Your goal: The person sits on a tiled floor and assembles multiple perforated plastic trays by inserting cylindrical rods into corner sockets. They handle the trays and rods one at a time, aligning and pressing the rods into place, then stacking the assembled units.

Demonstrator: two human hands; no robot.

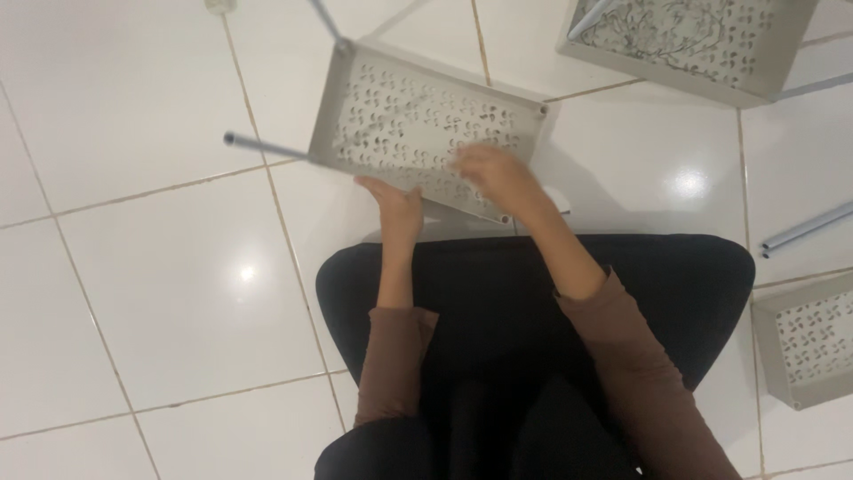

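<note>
A grey perforated shelf [418,124] lies on the white tiled floor [151,293] in front of the seated person's knees. Its long axis runs from upper left to lower right in the view, tilted against the tile joints, and the patterned face is turned up. A grey pole [267,148] sticks out from its left near corner, pointing left, and another pole [329,22] rises from the far left corner toward the top edge.

The left hand [394,203] rests at the shelf's near long edge, fingers touching the rim; whether it grips the rim cannot be told. The right hand [493,173] lies on the perforated face close to the near right corner, blurred, fingers curled loosely, with nothing visibly held in it.

A second shelf [693,36] lies at the upper right, well apart. A third shelf [813,342] sits at the right edge, with a loose pole [804,229] lying between the two.
</note>
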